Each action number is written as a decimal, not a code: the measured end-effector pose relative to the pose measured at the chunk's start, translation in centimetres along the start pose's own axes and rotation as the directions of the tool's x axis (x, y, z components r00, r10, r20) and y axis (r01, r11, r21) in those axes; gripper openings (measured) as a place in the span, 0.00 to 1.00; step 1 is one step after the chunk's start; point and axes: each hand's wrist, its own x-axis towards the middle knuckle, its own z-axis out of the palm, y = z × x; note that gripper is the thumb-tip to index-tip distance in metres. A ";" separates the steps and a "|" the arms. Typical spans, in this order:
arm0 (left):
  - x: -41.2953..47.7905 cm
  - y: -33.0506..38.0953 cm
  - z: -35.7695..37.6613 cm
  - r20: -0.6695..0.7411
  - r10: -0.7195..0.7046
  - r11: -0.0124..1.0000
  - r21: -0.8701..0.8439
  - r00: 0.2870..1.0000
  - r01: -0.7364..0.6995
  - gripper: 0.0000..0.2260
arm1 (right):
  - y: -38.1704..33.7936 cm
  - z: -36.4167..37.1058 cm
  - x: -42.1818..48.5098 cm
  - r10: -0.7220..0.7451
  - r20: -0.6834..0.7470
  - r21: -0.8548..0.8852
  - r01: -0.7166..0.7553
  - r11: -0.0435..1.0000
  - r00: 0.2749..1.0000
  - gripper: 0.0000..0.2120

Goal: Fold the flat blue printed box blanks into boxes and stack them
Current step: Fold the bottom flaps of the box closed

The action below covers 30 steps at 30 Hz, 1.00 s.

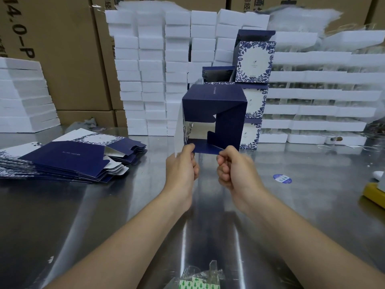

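**Held item.** Half-folded box, dark blue, raised above the metal table, open bottom turned toward the camera. The silver lining shows through the gap. One notched flap is folded across from the right side, and a white side flap hangs loose on the left.

**Grip.** Left hand: thumb and curled fingers pinch the near left corner of the lowest flap. Right hand: fingers curled, pinching the same flap at its near right end. The two hands are close together and do not touch.

**Left of the grip.** Pile of flat blanks, fanned out on the table, blue faces up, with some white leaf-printed panels showing.

**Directly behind the grip.** Stack of finished boxes, white fronts with blue leaf borders. The held box hides part of the lower ones. An open box stands beside the top one, lid flap up.

**Further behind.** Wall of white foam blocks, then brown cartons. On the right are rows of white trays.

**Right of the grip.** Round blue sticker lies flat on the table. A yellow object sits at the frame edge; what it is cannot be told.

**Nearer than the grip.** Crumpled clear plastic over paper printed with green arrows, between the forearms.
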 end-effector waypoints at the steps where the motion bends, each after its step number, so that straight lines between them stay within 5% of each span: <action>1: -0.2 -0.1 0.1 0.016 -0.017 1.000 -0.005 1.000 0.017 0.16 | 0.0 0.0 0.0 -0.010 -0.007 0.006 0.010 1.000 1.000 0.15; 14: -1.0 -0.7 1.0 0.242 0.008 0.993 0.111 0.970 -0.036 0.24 | 0.0 0.5 -0.1 -0.027 0.034 -0.029 0.028 0.999 0.999 0.17; 21: -0.6 -0.6 1.0 0.142 -0.009 0.996 0.084 0.990 -0.003 0.17 | 0.3 0.3 0.6 -0.021 0.000 -0.029 0.021 0.999 1.000 0.15; 30: 0.1 -0.8 0.2 0.110 -0.025 0.994 0.105 0.994 0.014 0.19 | 0.8 0.2 1.7 -0.035 -0.097 0.002 0.035 0.999 0.995 0.15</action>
